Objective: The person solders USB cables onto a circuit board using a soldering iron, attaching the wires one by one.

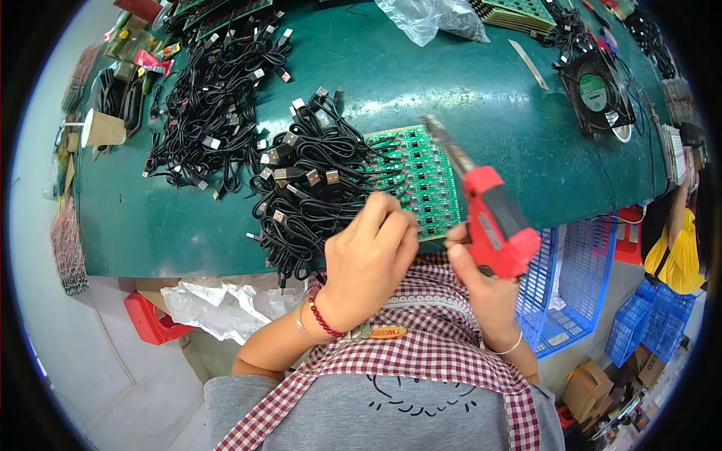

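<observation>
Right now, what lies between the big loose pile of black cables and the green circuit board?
In the head view, a second bundle of black USB cables lies between the loose pile and the green board, overlapping the board's left edge.

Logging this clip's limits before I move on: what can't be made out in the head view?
- Near edge of the green circuit board: covered by the left hand.
- What the left fingers pinch: hidden beneath the hand.
- Grip of the red soldering gun: wrapped by the right hand.
- Board components: too small to identify.
- Black fan and stacked boards: bent or cut by the fisheye rim.
</observation>
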`<action>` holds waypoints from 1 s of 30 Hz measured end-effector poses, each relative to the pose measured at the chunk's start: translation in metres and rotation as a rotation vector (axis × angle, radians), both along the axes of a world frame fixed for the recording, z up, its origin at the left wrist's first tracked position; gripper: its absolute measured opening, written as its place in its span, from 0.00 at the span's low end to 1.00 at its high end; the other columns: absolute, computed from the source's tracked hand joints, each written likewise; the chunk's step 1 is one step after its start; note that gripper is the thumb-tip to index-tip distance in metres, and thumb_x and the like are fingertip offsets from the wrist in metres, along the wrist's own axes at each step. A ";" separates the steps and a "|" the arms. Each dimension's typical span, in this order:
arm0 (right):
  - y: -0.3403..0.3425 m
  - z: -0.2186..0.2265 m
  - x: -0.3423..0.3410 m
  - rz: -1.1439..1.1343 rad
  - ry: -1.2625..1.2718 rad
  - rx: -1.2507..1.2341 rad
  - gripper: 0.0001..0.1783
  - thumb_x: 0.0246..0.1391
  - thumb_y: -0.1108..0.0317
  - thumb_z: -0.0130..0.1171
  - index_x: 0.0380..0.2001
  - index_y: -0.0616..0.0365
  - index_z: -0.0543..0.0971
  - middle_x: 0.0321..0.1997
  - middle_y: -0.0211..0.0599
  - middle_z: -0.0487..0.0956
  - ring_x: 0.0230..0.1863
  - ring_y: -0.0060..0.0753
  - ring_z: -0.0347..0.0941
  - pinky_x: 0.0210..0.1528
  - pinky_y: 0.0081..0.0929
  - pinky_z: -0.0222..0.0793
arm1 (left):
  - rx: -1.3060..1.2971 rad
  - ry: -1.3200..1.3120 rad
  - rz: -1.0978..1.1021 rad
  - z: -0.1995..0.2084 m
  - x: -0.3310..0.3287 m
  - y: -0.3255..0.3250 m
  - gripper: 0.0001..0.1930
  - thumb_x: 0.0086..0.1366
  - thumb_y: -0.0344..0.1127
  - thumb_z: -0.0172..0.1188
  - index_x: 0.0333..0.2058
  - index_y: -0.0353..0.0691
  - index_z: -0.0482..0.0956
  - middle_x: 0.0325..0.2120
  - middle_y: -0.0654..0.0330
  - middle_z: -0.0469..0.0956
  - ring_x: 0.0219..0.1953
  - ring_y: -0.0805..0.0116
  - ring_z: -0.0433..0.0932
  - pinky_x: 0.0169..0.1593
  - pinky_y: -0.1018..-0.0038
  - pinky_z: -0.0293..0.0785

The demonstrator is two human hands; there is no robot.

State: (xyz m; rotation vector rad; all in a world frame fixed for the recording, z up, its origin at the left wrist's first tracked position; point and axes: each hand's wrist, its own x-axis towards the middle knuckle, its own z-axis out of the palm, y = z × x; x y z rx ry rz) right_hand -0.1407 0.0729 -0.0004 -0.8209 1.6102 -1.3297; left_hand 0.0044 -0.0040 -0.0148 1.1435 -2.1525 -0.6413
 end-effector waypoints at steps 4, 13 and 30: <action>0.031 -0.012 -0.032 -0.028 0.049 -0.033 0.18 0.56 0.71 0.56 0.49 0.65 0.68 0.23 0.34 0.71 0.24 0.23 0.67 0.29 0.24 0.66 | -0.093 -0.169 0.006 -0.008 -0.004 -0.003 0.06 0.48 0.25 0.63 0.25 0.40 0.76 0.37 0.65 0.73 0.28 0.70 0.74 0.26 0.74 0.71; 0.107 -0.027 -0.057 0.075 -0.142 0.004 0.18 0.57 0.68 0.56 0.47 0.67 0.69 0.22 0.35 0.71 0.23 0.24 0.65 0.27 0.24 0.64 | -0.145 -0.224 0.025 -0.013 -0.006 -0.004 0.06 0.46 0.25 0.62 0.23 0.39 0.73 0.37 0.66 0.73 0.32 0.68 0.74 0.25 0.74 0.70; 0.125 -0.032 -0.054 0.184 0.023 0.151 0.07 0.51 0.75 0.60 0.34 0.64 0.75 0.28 0.31 0.74 0.30 0.23 0.69 0.33 0.24 0.66 | -0.146 -0.185 0.057 -0.018 -0.008 -0.001 0.06 0.45 0.24 0.61 0.22 0.39 0.72 0.36 0.65 0.74 0.32 0.68 0.74 0.26 0.74 0.71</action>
